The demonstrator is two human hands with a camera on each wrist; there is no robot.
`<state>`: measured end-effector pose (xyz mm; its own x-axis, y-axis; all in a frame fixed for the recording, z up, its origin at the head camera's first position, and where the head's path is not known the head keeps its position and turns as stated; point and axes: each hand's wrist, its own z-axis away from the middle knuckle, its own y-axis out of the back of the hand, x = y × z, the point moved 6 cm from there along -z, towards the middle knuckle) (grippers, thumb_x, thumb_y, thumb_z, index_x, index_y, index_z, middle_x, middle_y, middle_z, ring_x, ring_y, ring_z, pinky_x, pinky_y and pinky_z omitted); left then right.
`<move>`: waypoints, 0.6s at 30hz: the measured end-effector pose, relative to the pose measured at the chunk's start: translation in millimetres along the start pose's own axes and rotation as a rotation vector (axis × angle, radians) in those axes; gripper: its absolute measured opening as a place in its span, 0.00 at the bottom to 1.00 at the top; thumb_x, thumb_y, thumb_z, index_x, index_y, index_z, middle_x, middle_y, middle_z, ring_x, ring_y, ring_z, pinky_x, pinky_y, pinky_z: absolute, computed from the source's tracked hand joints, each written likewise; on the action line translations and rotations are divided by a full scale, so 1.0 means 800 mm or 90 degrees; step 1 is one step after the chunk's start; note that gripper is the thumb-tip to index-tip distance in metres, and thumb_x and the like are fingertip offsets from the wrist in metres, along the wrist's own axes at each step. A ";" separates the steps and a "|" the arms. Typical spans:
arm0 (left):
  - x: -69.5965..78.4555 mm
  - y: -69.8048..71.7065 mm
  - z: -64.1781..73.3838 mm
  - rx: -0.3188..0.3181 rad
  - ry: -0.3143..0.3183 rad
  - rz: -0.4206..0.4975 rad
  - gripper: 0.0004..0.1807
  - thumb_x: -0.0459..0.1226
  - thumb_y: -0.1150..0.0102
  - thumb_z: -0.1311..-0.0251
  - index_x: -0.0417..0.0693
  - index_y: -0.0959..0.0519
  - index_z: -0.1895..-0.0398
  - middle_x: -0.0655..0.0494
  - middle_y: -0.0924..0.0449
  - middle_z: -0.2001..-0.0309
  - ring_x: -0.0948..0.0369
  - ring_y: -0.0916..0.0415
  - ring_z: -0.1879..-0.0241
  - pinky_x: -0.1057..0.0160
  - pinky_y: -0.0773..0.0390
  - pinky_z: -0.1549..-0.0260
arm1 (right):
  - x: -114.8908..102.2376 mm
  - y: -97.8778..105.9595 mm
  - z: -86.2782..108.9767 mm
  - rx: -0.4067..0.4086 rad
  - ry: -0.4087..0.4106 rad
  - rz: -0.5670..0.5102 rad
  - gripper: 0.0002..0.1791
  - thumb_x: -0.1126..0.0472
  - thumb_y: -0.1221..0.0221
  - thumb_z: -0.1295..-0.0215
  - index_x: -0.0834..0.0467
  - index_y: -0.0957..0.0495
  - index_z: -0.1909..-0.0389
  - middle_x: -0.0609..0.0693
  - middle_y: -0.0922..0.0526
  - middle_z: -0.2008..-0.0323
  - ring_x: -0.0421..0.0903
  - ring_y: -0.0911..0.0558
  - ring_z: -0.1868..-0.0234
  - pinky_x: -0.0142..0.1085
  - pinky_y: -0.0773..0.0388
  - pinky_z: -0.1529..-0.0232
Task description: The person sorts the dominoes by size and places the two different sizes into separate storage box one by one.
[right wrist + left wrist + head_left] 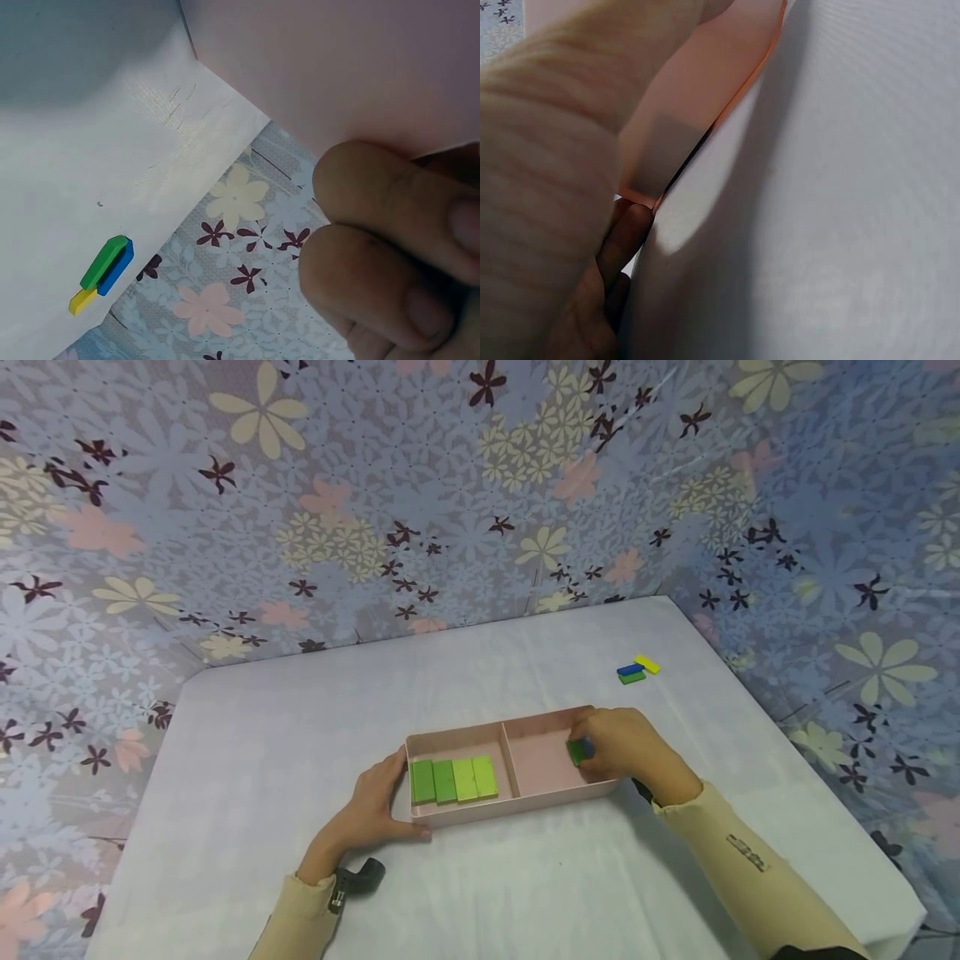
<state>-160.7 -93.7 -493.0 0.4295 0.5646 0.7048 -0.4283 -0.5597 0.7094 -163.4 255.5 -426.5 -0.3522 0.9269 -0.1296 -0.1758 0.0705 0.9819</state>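
Pinching with my right hand (626, 743), I have a dark green rectangular block (575, 752) and a dark blue block (588, 747) between thumb and fingers, inside the right compartment (540, 764) of a shallow, pale pink rectangular box (517, 804). Both sit at my fingertips, partly covered, toward the right end and apart from the divider (512, 762); whether they touch the floor, I cannot tell. My left hand (367, 806) rests against the box's left end, fingers relaxed, thumb stretched along the front. In the left compartment (453, 745), two flat mid-green blocks (434, 782) and two flat yellow-green blocks (475, 778) lie in a row. Beyond the box, slim blue (631, 669), green (632, 677) and yellow pieces (647, 664) lie together on white cloth (300, 718).
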 end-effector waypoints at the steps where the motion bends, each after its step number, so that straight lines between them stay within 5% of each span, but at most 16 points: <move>1: 0.000 0.000 0.000 -0.001 0.002 0.001 0.75 0.62 0.21 0.63 0.57 0.60 0.17 0.51 0.48 0.20 0.45 0.48 0.24 0.36 0.51 0.27 | 0.000 0.000 0.000 0.001 -0.001 0.004 0.21 0.54 0.24 0.53 0.53 0.11 0.55 0.49 0.13 0.49 0.45 0.15 0.62 0.44 0.16 0.63; 18: -0.002 -0.001 -0.001 -0.001 0.005 -0.009 0.75 0.61 0.20 0.64 0.55 0.61 0.17 0.49 0.49 0.20 0.45 0.48 0.24 0.35 0.51 0.27 | -0.003 -0.002 0.000 -0.007 -0.012 0.021 0.16 0.58 0.25 0.51 0.53 0.11 0.59 0.46 0.11 0.58 0.39 0.25 0.74 0.41 0.20 0.71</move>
<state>-161.6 -93.8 -494.3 0.4297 0.5769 0.6947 -0.4238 -0.5504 0.7193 -162.1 253.3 -427.9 -0.3411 0.9353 -0.0944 -0.1747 0.0356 0.9840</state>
